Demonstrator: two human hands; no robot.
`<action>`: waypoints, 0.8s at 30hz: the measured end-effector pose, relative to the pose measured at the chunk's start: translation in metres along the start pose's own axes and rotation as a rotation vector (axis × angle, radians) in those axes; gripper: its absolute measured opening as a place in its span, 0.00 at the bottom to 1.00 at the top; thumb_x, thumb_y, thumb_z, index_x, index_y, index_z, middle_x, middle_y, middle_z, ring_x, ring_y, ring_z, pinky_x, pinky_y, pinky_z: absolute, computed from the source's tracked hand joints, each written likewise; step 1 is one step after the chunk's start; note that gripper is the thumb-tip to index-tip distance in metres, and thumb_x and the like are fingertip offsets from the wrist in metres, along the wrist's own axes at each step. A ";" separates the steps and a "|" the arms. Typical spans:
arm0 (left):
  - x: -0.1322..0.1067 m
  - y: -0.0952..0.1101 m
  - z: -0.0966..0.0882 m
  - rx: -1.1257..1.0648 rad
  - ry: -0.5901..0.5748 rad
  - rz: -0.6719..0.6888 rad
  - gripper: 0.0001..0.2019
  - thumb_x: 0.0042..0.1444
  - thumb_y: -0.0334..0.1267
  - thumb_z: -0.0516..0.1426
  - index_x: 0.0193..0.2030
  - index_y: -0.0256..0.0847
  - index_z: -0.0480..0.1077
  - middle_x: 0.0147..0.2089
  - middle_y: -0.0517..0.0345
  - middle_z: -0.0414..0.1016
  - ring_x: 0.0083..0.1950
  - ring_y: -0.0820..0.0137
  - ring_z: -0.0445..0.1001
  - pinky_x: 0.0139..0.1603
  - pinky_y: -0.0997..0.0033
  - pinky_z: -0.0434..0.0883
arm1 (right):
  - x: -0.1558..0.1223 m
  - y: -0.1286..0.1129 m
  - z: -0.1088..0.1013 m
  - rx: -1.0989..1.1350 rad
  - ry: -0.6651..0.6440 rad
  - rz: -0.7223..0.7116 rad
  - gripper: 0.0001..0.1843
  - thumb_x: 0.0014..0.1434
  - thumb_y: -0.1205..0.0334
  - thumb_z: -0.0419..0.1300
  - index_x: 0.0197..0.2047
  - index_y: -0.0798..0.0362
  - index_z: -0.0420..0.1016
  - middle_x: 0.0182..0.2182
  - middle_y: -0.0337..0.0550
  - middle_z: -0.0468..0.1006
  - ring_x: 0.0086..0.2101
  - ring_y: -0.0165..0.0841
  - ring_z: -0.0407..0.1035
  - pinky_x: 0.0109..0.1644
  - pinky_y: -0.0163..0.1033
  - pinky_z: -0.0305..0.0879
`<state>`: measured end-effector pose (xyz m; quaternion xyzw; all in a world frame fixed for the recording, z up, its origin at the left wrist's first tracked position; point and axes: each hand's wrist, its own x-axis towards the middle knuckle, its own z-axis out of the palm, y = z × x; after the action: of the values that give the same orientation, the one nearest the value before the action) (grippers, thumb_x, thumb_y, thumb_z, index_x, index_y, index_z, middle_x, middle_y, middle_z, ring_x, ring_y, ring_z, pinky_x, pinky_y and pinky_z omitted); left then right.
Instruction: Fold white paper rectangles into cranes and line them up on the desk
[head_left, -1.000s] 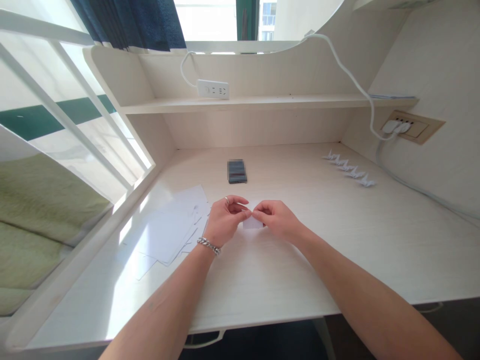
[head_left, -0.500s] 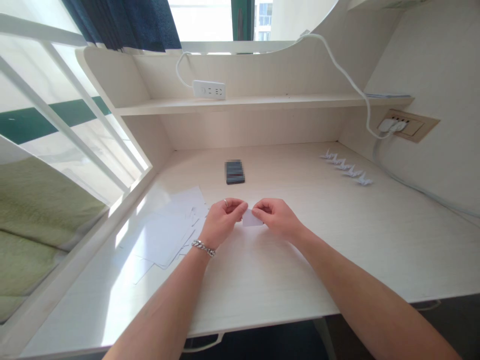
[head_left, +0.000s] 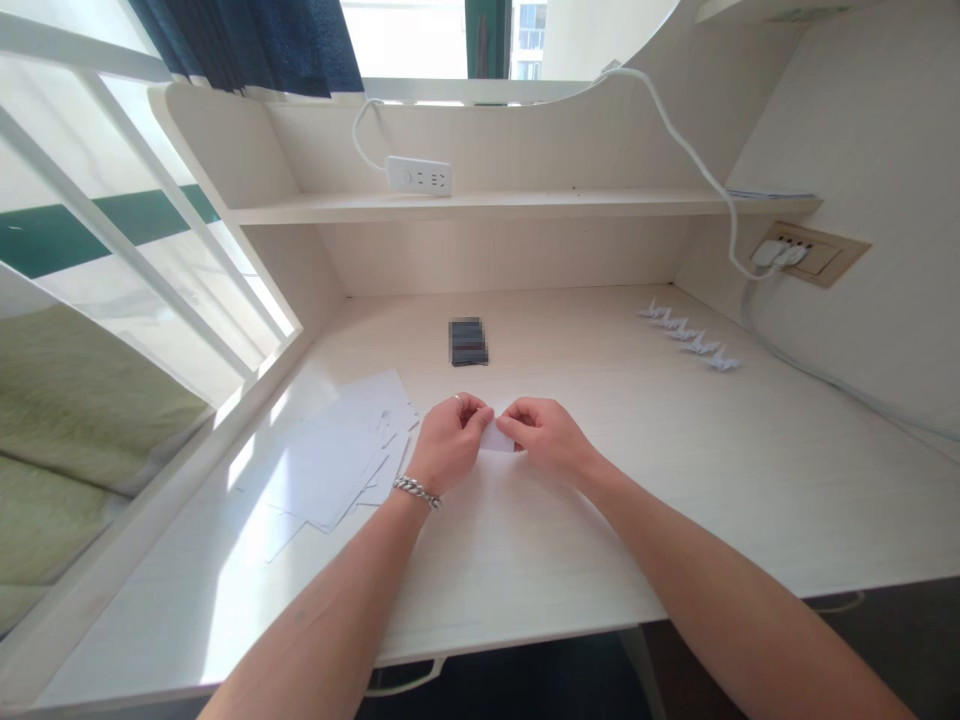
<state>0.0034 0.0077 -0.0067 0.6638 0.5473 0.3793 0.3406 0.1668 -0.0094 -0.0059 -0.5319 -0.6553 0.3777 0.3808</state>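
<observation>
A small piece of white paper (head_left: 496, 439) is pinched between my two hands, just above or on the desk; I cannot tell which. My left hand (head_left: 452, 437) grips its left side with thumb and fingers, a ring on one finger and a chain bracelet at the wrist. On the paper's right side, my right hand (head_left: 546, 436) closes thumb against fingers. Parts of the paper are hidden behind the fingers. To the left lie loose sheets of white paper (head_left: 330, 460), overlapping. Several folded paper cranes (head_left: 699, 343) stand in a row at the back right.
A dark, blurred-out phone-like object (head_left: 468, 342) lies beyond my hands on the pale desk (head_left: 570, 570). A power strip (head_left: 418, 177) rests on the shelf (head_left: 517, 206) behind. White cable (head_left: 694, 150) hangs down to the wall socket (head_left: 814, 255) at right.
Both hands have drawn slightly closer together around the paper, and less of it shows between them. The view has shifted a little.
</observation>
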 end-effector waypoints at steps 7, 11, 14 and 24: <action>0.006 -0.006 -0.006 -0.074 0.043 -0.003 0.10 0.52 0.45 0.57 0.29 0.39 0.71 0.27 0.58 0.73 0.28 0.70 0.69 0.29 0.71 0.64 | 0.003 0.004 -0.002 0.189 -0.054 0.061 0.08 0.53 0.60 0.58 0.28 0.55 0.73 0.23 0.41 0.75 0.26 0.31 0.69 0.33 0.36 0.65; 0.006 -0.005 -0.007 -0.079 0.048 0.009 0.11 0.52 0.45 0.57 0.29 0.39 0.71 0.27 0.58 0.74 0.29 0.70 0.70 0.30 0.71 0.64 | 0.004 0.006 -0.006 0.162 -0.056 0.039 0.07 0.53 0.60 0.58 0.28 0.55 0.73 0.23 0.41 0.75 0.27 0.31 0.70 0.33 0.36 0.64; 0.003 -0.003 -0.004 -0.046 0.030 0.020 0.11 0.53 0.45 0.57 0.29 0.39 0.72 0.27 0.58 0.75 0.29 0.70 0.70 0.29 0.71 0.64 | 0.004 0.007 -0.007 0.096 -0.063 0.011 0.08 0.54 0.60 0.58 0.30 0.54 0.74 0.24 0.41 0.76 0.28 0.31 0.70 0.34 0.36 0.63; -0.001 0.002 0.003 -0.028 -0.041 0.013 0.10 0.52 0.43 0.58 0.29 0.39 0.73 0.27 0.57 0.76 0.30 0.70 0.71 0.31 0.71 0.65 | 0.001 0.002 -0.004 -0.017 -0.016 -0.024 0.08 0.52 0.62 0.56 0.26 0.52 0.75 0.24 0.37 0.74 0.27 0.29 0.65 0.30 0.34 0.58</action>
<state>0.0069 0.0058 -0.0061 0.6703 0.5303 0.3754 0.3586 0.1716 -0.0073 -0.0059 -0.5242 -0.6680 0.3717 0.3753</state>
